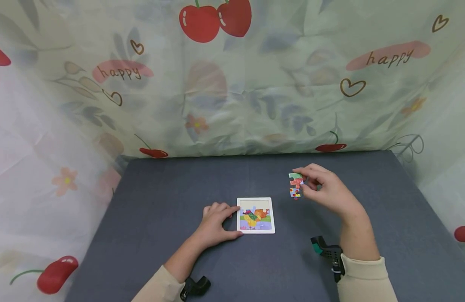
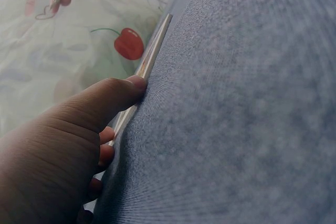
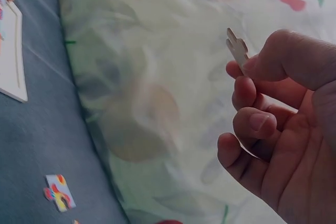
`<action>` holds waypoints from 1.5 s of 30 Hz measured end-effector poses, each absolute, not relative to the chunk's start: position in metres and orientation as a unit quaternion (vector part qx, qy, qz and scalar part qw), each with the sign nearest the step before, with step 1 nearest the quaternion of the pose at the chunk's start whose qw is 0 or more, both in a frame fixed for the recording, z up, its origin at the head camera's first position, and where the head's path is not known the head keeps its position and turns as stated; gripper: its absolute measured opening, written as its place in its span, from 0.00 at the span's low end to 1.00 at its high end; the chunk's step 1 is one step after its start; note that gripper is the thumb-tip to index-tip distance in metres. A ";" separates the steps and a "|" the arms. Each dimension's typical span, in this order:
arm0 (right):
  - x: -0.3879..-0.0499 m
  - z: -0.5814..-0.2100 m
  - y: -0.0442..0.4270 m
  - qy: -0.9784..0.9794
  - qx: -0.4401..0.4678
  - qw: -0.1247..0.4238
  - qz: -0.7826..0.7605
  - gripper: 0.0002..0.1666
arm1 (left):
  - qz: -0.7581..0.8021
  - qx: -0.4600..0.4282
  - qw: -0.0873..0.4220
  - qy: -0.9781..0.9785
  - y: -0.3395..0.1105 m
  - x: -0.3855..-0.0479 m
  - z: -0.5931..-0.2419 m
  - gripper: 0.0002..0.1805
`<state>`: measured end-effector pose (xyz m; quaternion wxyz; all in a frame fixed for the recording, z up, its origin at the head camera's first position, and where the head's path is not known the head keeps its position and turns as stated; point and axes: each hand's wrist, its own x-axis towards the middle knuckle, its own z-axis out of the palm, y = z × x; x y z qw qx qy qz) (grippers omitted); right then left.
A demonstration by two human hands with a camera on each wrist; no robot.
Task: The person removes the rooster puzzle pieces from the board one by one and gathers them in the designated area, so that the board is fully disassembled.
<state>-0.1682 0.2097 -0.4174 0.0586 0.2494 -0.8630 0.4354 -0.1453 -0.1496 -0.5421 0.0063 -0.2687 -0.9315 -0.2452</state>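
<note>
A small white-framed jigsaw puzzle (image 1: 273, 216) lies flat on the dark table; joined pieces fill its lower part, and bare backing shows along its top. My left hand (image 1: 217, 224) rests at its left side, thumb at the near left corner and index fingertip on the left rim. Above the table, right of the puzzle, my right hand (image 1: 327, 186) pinches a green and red puzzle piece (image 1: 296, 179) between thumb and fingers. In the right wrist view this piece (image 3: 239, 51) appears nearly edge-on. A loose yellow, red and blue puzzle piece (image 3: 60, 192) lies on the table.
Dark cloth covers the table (image 1: 160, 188). Behind it hangs a pale curtain (image 1: 255, 105) printed with cherries and hearts, with more printed cloth at both sides. Black wrist mounts (image 1: 328, 251) are on both forearms. Another orange bit (image 3: 76, 222) shows at the right wrist view's bottom edge.
</note>
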 end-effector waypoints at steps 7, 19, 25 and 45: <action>-0.163 -0.411 0.232 -0.872 0.220 0.061 0.432 0.25 | -0.246 -0.266 0.002 -0.932 -0.150 -0.145 -0.542 0.39; -0.166 -0.424 0.271 -0.879 0.170 0.043 0.443 0.24 | -0.244 -0.266 0.003 -0.933 -0.150 -0.145 -0.543 0.39; -0.167 -0.431 0.287 -0.896 0.158 0.038 0.412 0.24 | -0.249 -0.266 0.001 -0.931 -0.150 -0.144 -0.541 0.39; -0.191 -0.489 0.314 -0.935 0.025 -0.088 0.342 0.26 | -0.242 -0.271 0.010 -0.932 -0.150 -0.146 -0.547 0.39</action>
